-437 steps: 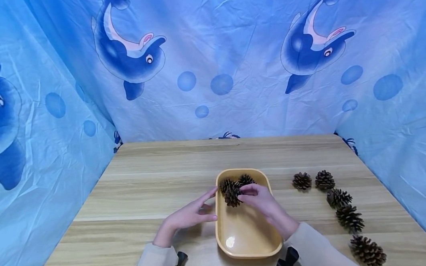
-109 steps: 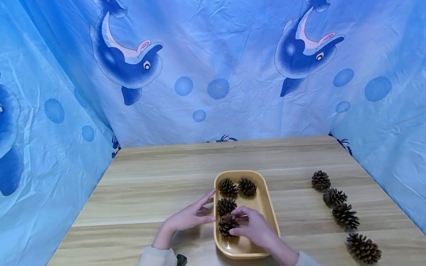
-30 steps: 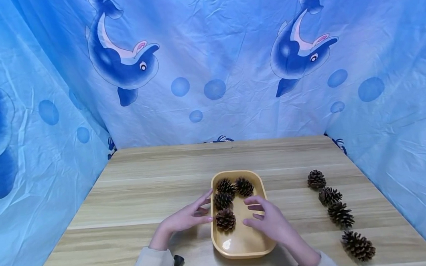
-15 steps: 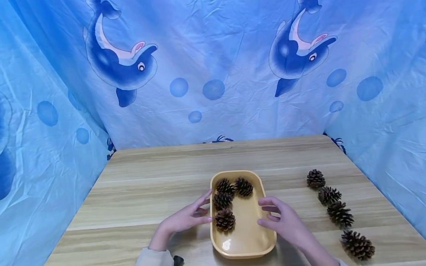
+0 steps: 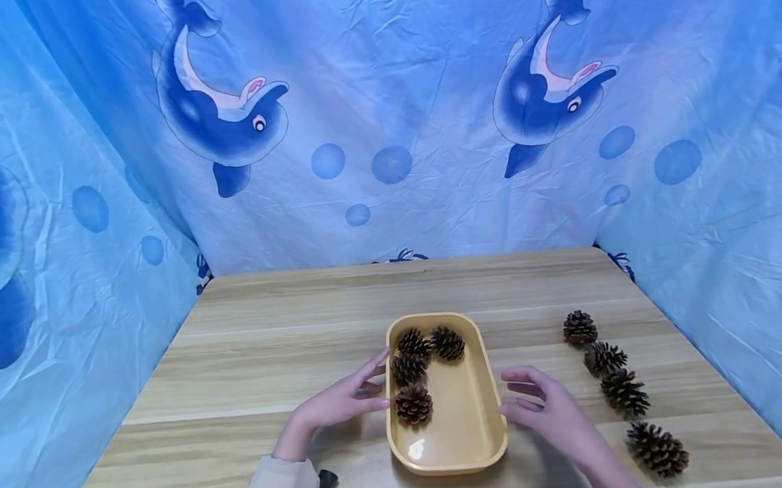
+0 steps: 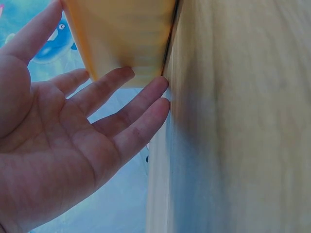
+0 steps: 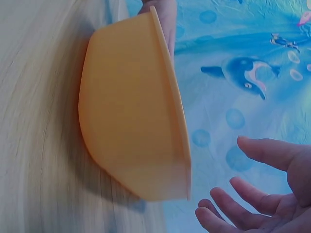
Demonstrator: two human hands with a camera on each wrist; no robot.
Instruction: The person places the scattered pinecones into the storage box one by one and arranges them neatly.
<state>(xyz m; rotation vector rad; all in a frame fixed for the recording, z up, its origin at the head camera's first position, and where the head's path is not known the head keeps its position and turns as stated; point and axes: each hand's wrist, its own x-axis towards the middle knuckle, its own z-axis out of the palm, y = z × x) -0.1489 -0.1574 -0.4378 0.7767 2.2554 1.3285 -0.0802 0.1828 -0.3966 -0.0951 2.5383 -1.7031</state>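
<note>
Counting the pine cones (image 5: pixel 413 403): four in the tray (image 5: pixel 462 410), four on the bench (image 5: pixel 250 332)

You looked to be about midway, judging by that split. On the done side, four cones lay in the tray: two side by side at its far end, two more down its left side toward you. Left over were four loose cones (image 5: pixel 625 394) on the bench, well to the right of the tray, strung in a slanting line; the far three sat close together, the nearest slightly apart.

The tray stood between your hands, which were apart, one on either side. Your left hand (image 5: pixel 336 403) had its fingers spread at the tray's left edge, seemingly touching it. Your right hand (image 5: pixel 551 412) was just beside the right edge, fingers parted; the right wrist view showed a gap between fingertips and tray. Neither hand held a cone.
</note>
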